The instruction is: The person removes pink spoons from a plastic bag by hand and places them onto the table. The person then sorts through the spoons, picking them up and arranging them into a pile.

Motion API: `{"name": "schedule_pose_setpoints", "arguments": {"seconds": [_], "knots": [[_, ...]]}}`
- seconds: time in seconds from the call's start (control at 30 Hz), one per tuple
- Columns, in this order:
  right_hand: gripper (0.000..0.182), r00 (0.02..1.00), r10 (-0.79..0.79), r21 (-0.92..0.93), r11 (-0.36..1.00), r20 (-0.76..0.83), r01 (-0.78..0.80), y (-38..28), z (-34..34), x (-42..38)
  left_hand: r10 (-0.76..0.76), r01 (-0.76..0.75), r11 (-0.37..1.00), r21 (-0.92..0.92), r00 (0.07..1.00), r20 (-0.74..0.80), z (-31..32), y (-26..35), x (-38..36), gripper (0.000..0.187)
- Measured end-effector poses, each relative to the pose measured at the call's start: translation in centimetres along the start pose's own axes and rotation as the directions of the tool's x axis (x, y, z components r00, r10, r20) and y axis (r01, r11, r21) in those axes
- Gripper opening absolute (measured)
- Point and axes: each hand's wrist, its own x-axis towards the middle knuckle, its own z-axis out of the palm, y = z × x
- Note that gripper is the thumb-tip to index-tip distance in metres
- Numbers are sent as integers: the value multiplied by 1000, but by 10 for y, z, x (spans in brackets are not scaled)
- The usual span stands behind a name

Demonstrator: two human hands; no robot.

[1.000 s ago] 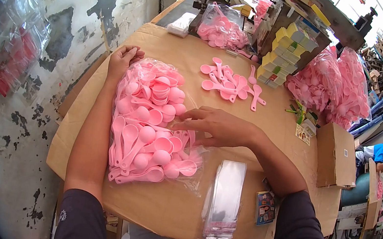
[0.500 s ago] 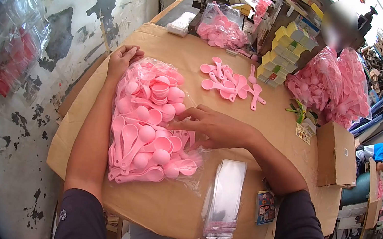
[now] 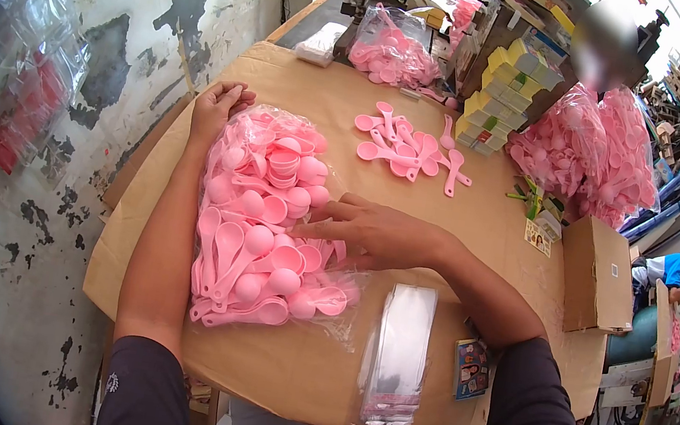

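Note:
A clear plastic bag full of pink measuring spoons lies on the left of the table. At its top left corner, my left hand is closed with curled fingers on the bag's edge. My right hand reaches over the bag's right side, its fingers apart and the fingertips at the spoons. The fingertips are partly hidden among the spoons and film. A loose pile of pink spoons lies farther back on the table.
A stack of clear plastic sleeves and a small printed box lie near the front edge. Bagged spoons, yellow-and-white boxes and a cardboard box stand around the back and right. Another person is at far right.
My right hand has shifted slightly down and left over the spoons. My left hand stays at the bag's corner, and the bag has barely moved.

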Motion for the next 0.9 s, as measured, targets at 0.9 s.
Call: {"name": "schedule_pose_setpoints", "arguments": {"seconds": [0.9], "knots": [[25,977,130,199,966,167,-162,-5,-21,-12,1,0,999,-39,1000,20,3,8,-2,27]]}}
